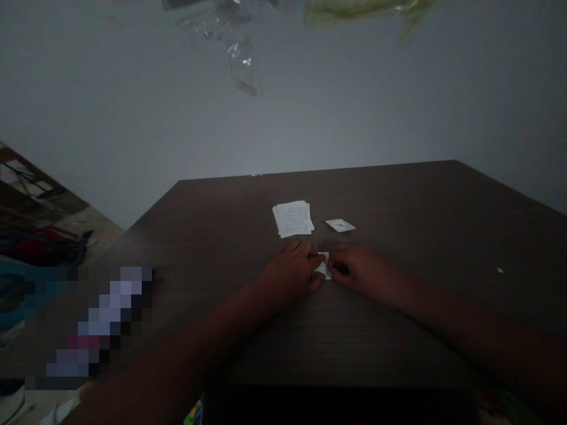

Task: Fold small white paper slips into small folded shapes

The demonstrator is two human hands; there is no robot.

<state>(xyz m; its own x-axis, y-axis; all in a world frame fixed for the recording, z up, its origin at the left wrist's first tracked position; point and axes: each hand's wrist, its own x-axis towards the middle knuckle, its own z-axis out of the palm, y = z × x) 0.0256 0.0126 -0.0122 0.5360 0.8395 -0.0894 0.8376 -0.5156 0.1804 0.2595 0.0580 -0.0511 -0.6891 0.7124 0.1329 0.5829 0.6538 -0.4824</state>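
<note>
Between my left hand (290, 271) and my right hand (354, 268) is a small piece of white paper (323, 267), and the fingertips of both hands pinch it from either side. Most of the piece is hidden by my fingers. Just beyond my hands lies a loose stack of printed white sheets (293, 218). To its right is a small, flat, diamond-shaped piece of white paper (340, 225), and neither hand touches it.
All of this rests on a dark wood-grain table (398, 236), which stands against a grey wall (283, 118). Clear plastic (239, 59) hangs at the top. A pixelated patch (93, 321) covers the lower left, with cluttered floor (39, 236) beyond. A white speck (499, 270) lies on the table's right.
</note>
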